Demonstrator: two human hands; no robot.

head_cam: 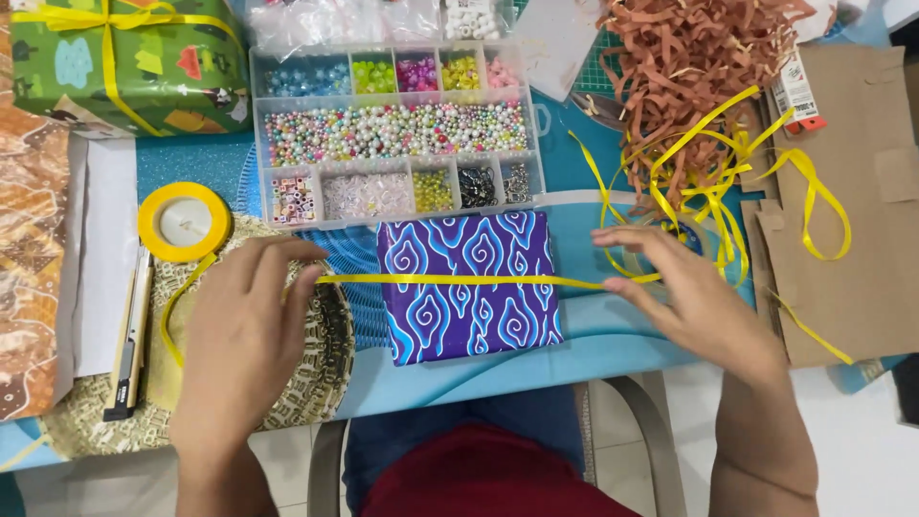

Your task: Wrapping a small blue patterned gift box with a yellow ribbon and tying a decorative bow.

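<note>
A wrapped box [467,285] lies mid-table under a ribbon [459,280], the bead organizer [392,134] behind it, a tape roll [184,222] left.

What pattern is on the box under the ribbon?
Purple with blue-and-white swirling cloud shapes on the box, under the yellow ribbon; head view.

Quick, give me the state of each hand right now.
Left hand: pinching the yellow ribbon, stretched across the purple wrapped box.
Right hand: fingers closed on the ribbon's other end, right of the box.
</note>
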